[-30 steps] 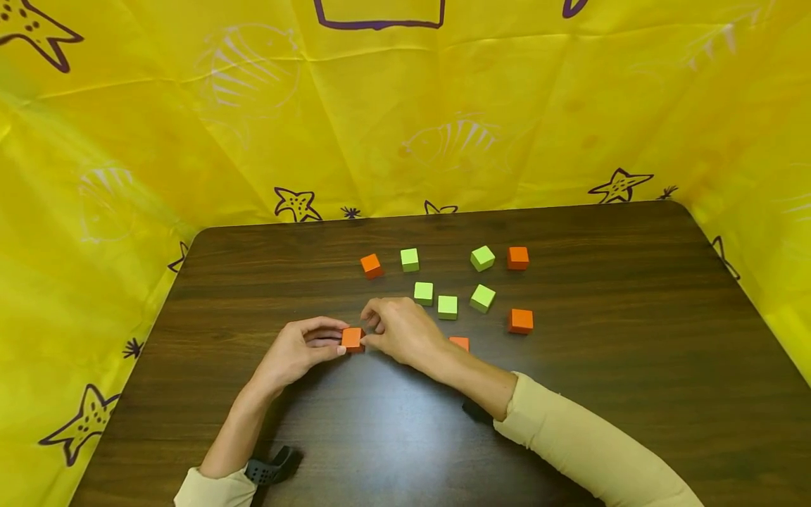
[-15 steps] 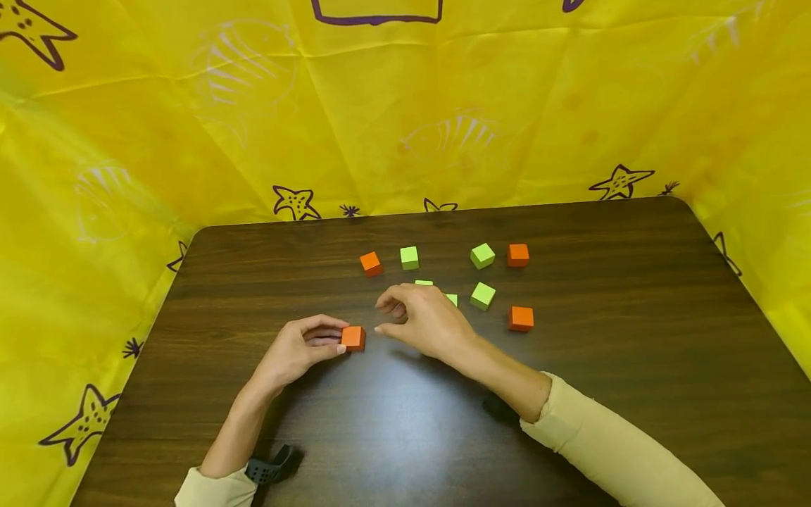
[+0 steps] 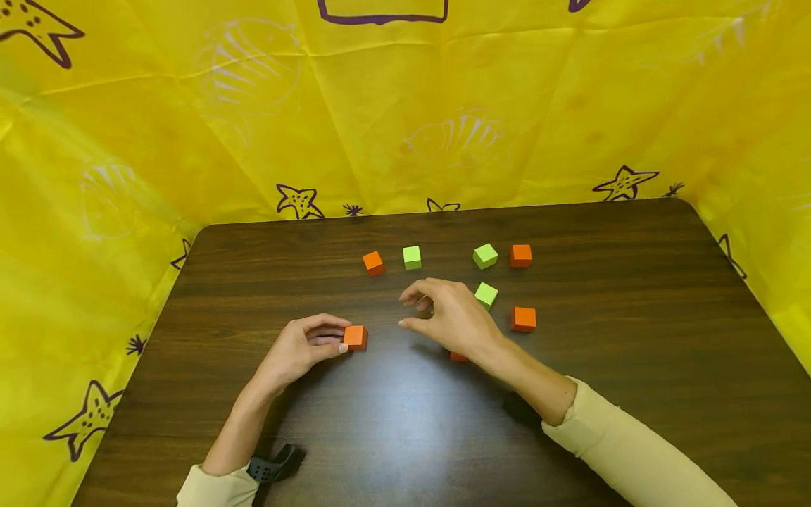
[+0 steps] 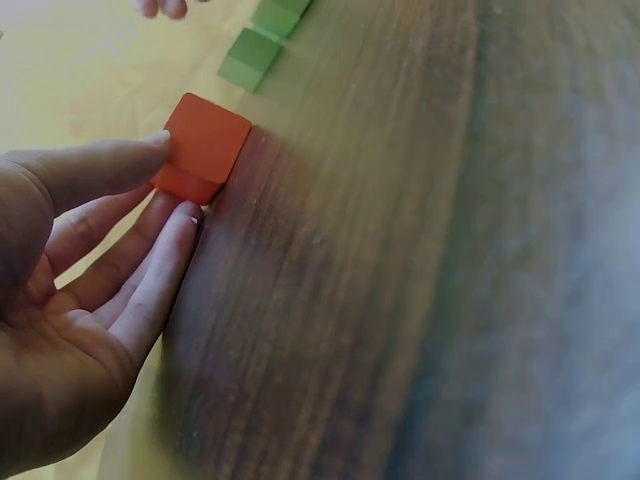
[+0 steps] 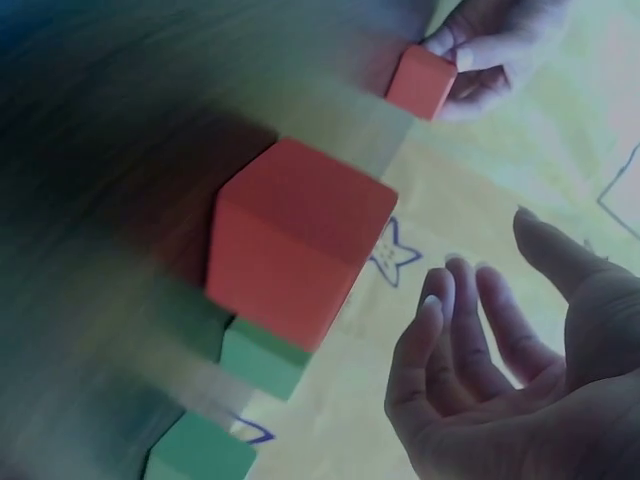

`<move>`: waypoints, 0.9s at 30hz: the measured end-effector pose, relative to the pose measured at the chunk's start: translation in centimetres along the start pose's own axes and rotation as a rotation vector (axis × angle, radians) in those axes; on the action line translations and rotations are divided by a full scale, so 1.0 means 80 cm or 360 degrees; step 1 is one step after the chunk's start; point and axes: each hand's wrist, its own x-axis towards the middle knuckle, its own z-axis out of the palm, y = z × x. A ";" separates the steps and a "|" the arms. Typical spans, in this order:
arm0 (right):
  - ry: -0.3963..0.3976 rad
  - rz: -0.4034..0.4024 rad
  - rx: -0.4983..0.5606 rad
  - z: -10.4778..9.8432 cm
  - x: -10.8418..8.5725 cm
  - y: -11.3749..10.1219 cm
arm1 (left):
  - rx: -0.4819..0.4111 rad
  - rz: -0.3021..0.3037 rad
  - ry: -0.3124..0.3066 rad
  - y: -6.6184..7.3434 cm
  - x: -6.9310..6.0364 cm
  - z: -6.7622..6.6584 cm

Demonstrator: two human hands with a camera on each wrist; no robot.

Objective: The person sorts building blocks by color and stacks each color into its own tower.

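My left hand (image 3: 298, 354) pinches an orange cube (image 3: 355, 338) between thumb and fingers at the table's middle left. In the left wrist view that cube (image 4: 207, 145) sits at the fingertips. To its right, my right hand (image 3: 455, 318) hovers with fingers loosely bent and nothing between them. It covers part of a second orange cube (image 3: 458, 357) and part of a green cube (image 3: 486, 295). The right wrist view has this orange cube (image 5: 300, 235) large and near, apart from the fingers, with green cubes (image 5: 265, 358) beyond it.
Along the back of the dark wooden table (image 3: 602, 282) lie an orange cube (image 3: 374, 263), a green cube (image 3: 412, 258), another green cube (image 3: 485, 256) and an orange cube (image 3: 521, 256). One more orange cube (image 3: 524, 320) lies to the right. A yellow patterned cloth (image 3: 380, 127) hangs around the table.
My right hand has moved away from the held orange cube, to the right, and now hides two green cubes visible before. The left hand and its cube have stayed put.
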 end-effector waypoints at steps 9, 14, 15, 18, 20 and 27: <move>-0.0026 0.0025 0.0032 -0.014 -0.012 0.016 | 0.0002 -0.0010 -0.0011 -0.001 -0.001 -0.001; -0.0010 -0.0002 0.0065 -0.022 -0.015 0.020 | 0.0014 0.0009 -0.0002 0.000 -0.002 0.000; -0.0001 -0.0012 0.0074 -0.023 -0.016 0.021 | 0.0015 0.0013 -0.0001 0.000 -0.001 0.000; 0.0042 -0.0050 0.0086 -0.027 -0.019 0.024 | 0.0024 0.0012 -0.0001 0.000 -0.001 0.000; 0.0065 -0.0076 0.0101 -0.028 -0.021 0.026 | 0.0024 0.0006 -0.0003 -0.001 -0.001 0.001; 0.0079 -0.0077 0.0144 -0.034 -0.032 0.038 | 0.0008 0.0005 -0.0009 -0.001 0.000 0.000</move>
